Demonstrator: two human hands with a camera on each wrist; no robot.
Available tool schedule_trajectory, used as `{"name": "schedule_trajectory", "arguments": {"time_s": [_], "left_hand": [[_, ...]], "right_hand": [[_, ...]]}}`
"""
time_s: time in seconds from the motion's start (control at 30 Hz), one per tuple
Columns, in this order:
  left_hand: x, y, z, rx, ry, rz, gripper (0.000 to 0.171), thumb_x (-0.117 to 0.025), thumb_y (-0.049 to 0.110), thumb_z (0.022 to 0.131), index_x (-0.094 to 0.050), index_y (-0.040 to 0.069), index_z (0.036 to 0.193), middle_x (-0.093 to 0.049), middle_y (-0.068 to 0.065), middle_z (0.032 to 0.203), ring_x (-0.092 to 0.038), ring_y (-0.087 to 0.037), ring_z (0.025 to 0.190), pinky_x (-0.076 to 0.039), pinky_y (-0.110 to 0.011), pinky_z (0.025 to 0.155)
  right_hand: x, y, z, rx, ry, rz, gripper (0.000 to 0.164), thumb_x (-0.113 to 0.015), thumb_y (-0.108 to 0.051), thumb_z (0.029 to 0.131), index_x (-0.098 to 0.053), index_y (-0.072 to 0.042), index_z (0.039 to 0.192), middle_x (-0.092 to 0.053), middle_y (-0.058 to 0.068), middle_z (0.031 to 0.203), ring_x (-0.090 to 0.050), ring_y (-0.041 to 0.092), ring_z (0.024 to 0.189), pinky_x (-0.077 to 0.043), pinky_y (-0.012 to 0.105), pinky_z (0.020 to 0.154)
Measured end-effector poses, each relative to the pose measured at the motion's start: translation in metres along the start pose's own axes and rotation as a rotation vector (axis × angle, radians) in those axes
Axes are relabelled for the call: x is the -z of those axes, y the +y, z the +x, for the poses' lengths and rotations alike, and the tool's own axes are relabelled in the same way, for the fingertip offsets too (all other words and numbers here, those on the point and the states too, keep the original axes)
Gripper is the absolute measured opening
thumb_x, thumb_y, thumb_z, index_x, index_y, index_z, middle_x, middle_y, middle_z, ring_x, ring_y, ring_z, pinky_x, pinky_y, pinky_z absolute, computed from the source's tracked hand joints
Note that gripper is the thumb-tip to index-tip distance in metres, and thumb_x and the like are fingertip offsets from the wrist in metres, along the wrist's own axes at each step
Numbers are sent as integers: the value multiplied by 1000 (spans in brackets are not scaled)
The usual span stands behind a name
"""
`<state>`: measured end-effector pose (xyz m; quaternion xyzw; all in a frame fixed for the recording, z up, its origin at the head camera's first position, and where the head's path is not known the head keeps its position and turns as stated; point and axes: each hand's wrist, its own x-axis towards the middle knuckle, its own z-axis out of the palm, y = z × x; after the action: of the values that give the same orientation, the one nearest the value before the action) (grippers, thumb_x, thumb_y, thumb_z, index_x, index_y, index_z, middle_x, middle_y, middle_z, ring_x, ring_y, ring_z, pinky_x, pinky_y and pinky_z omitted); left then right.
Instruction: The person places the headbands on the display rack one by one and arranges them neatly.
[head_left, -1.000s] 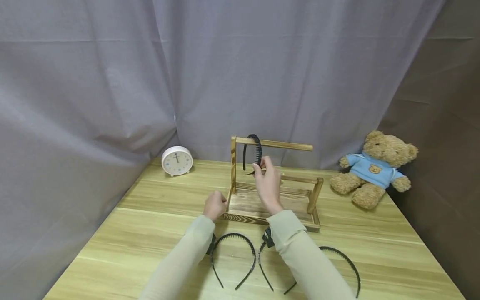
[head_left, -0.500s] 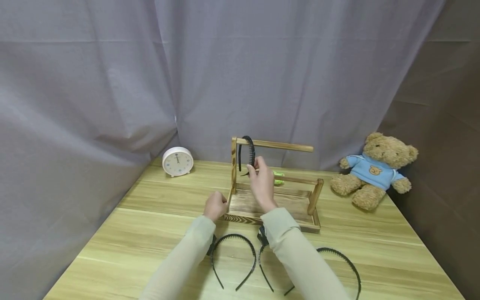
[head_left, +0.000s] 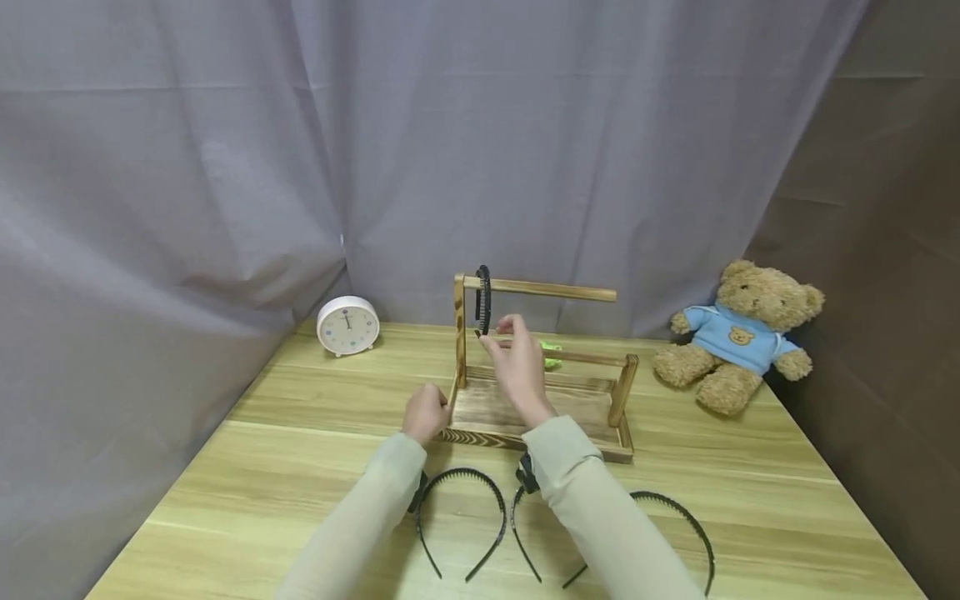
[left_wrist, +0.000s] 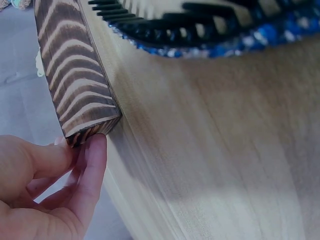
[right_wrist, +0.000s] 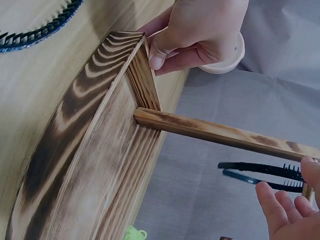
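A wooden rack [head_left: 570, 408] with a tray base and a top bar [head_left: 555, 289] stands on the table. My left hand [head_left: 426, 412] pinches the tray's left front corner; the left wrist view shows thumb and fingers [left_wrist: 92, 165] on the striped wood. A black toothed headband [head_left: 483, 304] hangs over the top bar, close to the left post. Just below its lower end is my right hand [head_left: 520, 371]. In the right wrist view, thumb and fingers [right_wrist: 274, 207] are spread beside the headband [right_wrist: 255, 167]; whether a fingertip still touches it is hard to tell.
In front lies a black headband [head_left: 502, 508] on the table; more headband parts [head_left: 693, 521] show around my right sleeve. A white clock [head_left: 348, 326] stands at left, a teddy bear [head_left: 738, 333] in blue at right. Something bright green [head_left: 552, 356] is behind the rack.
The headband has slid left along the top bar toward the post. My right hand has moved left with it, and its fingers have loosened. The left hand keeps its hold on the rack.
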<state>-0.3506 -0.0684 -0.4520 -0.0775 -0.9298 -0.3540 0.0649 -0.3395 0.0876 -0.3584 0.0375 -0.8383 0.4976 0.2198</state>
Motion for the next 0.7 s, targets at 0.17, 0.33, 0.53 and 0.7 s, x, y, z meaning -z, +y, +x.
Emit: {"name": "schedule_trajectory", "arguments": {"time_s": [0.17,0.33,0.53,0.7], "left_hand": [[1,-2,2,22,-3,-11,24,-62,-5,83,-71,-5,61,-53,0,47,-35,-10,44,-27,-21,43],[0,-3,1,51,-10,-43,22,-61,-5,81,-73,-4,62,-56,1,47,-38,-11,45,-30,-21,43],[-1,-3,1,42,-12,-29,20,-63,-6,81,-73,-5,64,-57,-1,50,-40,-12,48,-33,-22,46],[1,-2,2,38,-11,-21,12,-66,-3,83,-77,-4,77,-72,-13,71,-54,-17,60,-49,-31,58]], "right_hand": [[6,6,-4,1,13,15,39,-72,-19,89,-53,-3,119,-62,18,119,-68,31,103,-57,38,84],[18,11,-17,-9,11,49,41,-72,-24,90,-54,-3,120,-64,16,117,-67,30,103,-57,38,86],[42,15,-37,-53,6,111,37,-69,-26,92,-59,-5,120,-66,13,117,-65,28,107,-55,39,90],[65,21,-48,-71,3,110,36,-70,-25,91,-63,-3,118,-69,13,114,-66,26,107,-55,34,91]]}}
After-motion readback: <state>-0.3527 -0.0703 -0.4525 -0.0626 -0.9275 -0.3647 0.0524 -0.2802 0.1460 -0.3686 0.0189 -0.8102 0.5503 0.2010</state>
